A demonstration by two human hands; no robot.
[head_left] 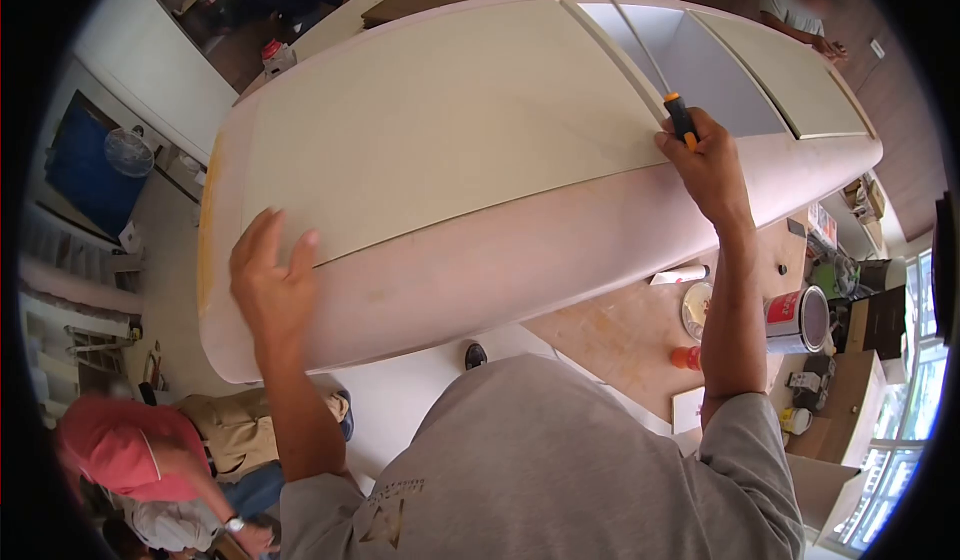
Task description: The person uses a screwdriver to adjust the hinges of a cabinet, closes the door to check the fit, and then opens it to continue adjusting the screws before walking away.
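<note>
A long rounded pinkish body with a large flat cream panel on top lies across the view. My right hand is wrapped round the black and orange handle of a screwdriver, whose long shaft points up and to the left over the panel's right edge. Right of that edge is an open compartment with pale inner walls, followed by a smaller cream panel. My left hand, fingers apart and slightly blurred, is at the panel's lower left corner and holds nothing.
Below right, a wooden table bears a large tin, an orange-capped bottle and a white tube. A person in a red top is at the lower left, another person at the upper right.
</note>
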